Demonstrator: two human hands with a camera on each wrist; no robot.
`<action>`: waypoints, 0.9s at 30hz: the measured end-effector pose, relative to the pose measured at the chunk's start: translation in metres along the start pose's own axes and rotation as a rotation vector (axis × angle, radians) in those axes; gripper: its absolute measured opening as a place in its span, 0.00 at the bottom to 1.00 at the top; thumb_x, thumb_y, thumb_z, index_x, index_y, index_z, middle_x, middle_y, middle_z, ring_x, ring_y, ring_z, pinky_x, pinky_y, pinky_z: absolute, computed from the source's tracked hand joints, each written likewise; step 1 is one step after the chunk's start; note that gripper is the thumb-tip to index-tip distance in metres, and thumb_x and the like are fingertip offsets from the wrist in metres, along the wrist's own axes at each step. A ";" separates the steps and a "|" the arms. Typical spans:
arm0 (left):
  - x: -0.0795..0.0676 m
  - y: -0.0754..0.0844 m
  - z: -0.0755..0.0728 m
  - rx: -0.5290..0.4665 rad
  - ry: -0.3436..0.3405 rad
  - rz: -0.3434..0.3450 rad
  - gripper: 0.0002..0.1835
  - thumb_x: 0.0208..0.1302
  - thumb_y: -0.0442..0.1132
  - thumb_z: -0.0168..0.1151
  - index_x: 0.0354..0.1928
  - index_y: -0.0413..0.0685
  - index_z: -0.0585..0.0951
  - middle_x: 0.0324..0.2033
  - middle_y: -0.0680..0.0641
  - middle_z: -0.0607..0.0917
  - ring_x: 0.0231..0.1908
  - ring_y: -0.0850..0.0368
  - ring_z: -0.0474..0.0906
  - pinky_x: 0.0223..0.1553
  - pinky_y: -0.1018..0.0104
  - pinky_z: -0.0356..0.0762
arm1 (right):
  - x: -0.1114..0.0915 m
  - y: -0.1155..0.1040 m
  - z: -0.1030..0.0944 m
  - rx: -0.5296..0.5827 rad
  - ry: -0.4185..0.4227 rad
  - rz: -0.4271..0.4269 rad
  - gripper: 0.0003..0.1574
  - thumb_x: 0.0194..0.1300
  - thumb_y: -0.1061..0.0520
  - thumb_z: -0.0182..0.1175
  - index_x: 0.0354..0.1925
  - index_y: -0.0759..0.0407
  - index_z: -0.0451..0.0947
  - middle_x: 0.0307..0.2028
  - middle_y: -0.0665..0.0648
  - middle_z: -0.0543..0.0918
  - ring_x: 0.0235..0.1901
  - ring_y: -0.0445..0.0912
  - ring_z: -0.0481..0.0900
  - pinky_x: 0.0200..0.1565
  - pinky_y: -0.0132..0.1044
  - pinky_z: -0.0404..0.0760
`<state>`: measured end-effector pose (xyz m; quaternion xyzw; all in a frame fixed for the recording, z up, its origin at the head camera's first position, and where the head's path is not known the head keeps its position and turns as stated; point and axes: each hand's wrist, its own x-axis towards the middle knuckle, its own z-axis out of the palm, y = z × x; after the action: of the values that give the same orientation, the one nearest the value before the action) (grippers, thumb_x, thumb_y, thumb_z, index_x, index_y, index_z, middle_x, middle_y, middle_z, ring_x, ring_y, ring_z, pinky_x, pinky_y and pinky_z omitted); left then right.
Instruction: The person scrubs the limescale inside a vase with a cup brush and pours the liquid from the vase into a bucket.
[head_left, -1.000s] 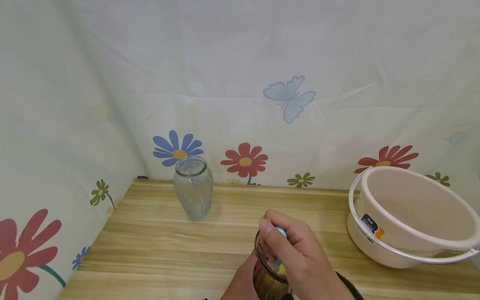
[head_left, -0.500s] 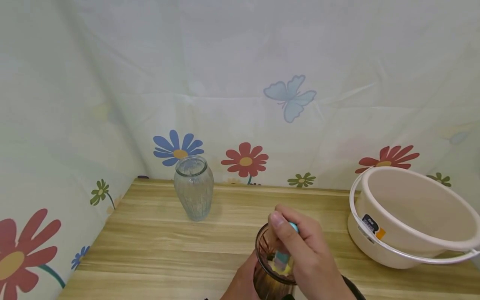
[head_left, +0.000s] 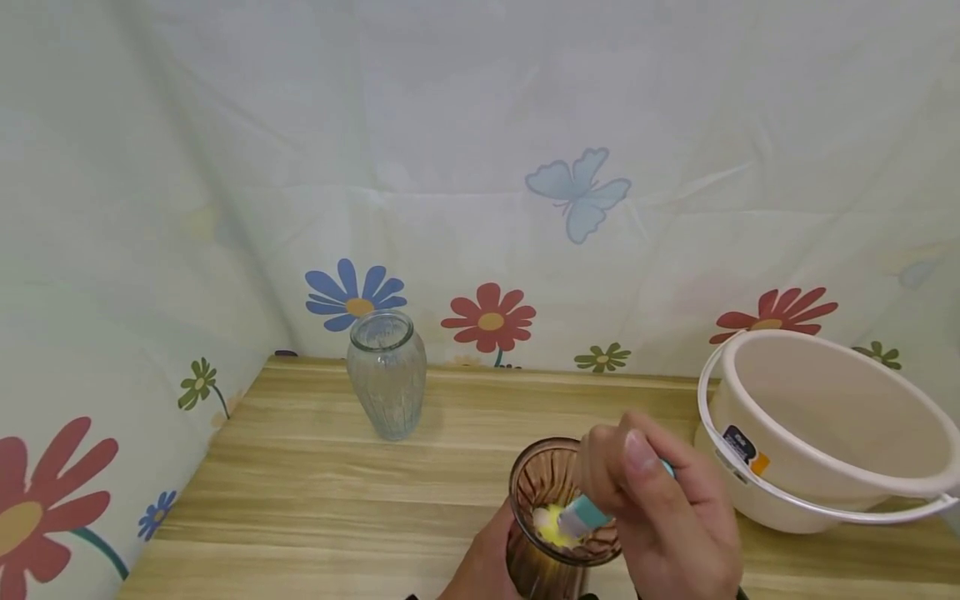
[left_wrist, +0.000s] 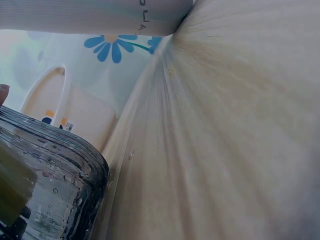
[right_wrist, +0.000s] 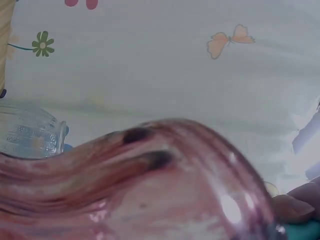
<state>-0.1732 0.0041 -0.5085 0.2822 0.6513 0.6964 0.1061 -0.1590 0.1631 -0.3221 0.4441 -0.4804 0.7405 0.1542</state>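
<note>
Right grip [head_left: 667,517]: my fingers and thumb pinch the turquoise handle [head_left: 588,514] over the right side of the mouth of the brown glass vase [head_left: 542,479].
Left grip [head_left: 483,560]: curled against the left side of the brown glass vase, holding it; part of this hand is hidden by the glass or cut off at the lower edge of the head view.
Brown glass vase: close in front of me, its flared, fluted mouth facing up; drops cling to the glass in the left wrist view, and I cannot tell whether its base touches the surface [head_left: 322,492].
Yellow head [head_left: 551,527]: at the lower end of the turquoise handle, inside the vase.
Clear glass vase [head_left: 387,383]: upright on the wood-grained surface, farther back and to my left, well apart from both hands.
Cream bucket [head_left: 795,475]: on the surface to my right, its white handle lowered along the near side, a dark and orange label on its wall.
Cloth [head_left: 450,125]: behind it all, printed with flowers and a pale blue butterfly [head_left: 581,196].
</note>
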 end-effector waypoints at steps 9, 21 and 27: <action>-0.001 0.009 0.004 0.006 0.013 -0.100 0.50 0.57 0.43 0.78 0.77 0.69 0.60 0.69 0.56 0.76 0.66 0.60 0.76 0.65 0.70 0.74 | 0.011 -0.001 0.007 -0.261 -0.027 0.153 0.24 0.76 0.77 0.30 0.26 0.60 0.61 0.19 0.52 0.57 0.17 0.41 0.56 0.20 0.31 0.57; -0.001 0.008 0.004 -0.037 -0.019 -0.060 0.49 0.60 0.43 0.77 0.78 0.67 0.59 0.69 0.53 0.77 0.65 0.57 0.77 0.64 0.68 0.76 | 0.013 -0.005 0.011 -0.348 -0.093 0.426 0.22 0.82 0.67 0.39 0.27 0.60 0.63 0.19 0.55 0.58 0.15 0.46 0.59 0.17 0.38 0.61; -0.002 0.010 0.006 -0.062 -0.026 -0.055 0.49 0.60 0.42 0.76 0.78 0.67 0.59 0.68 0.52 0.76 0.64 0.56 0.78 0.63 0.67 0.78 | 0.012 -0.003 0.010 -0.296 -0.131 0.447 0.21 0.82 0.68 0.39 0.27 0.61 0.61 0.18 0.56 0.58 0.15 0.48 0.60 0.16 0.36 0.62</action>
<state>-0.1661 0.0064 -0.4992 0.2699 0.6355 0.7093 0.1423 -0.1584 0.1534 -0.3087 0.3465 -0.6783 0.6477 0.0187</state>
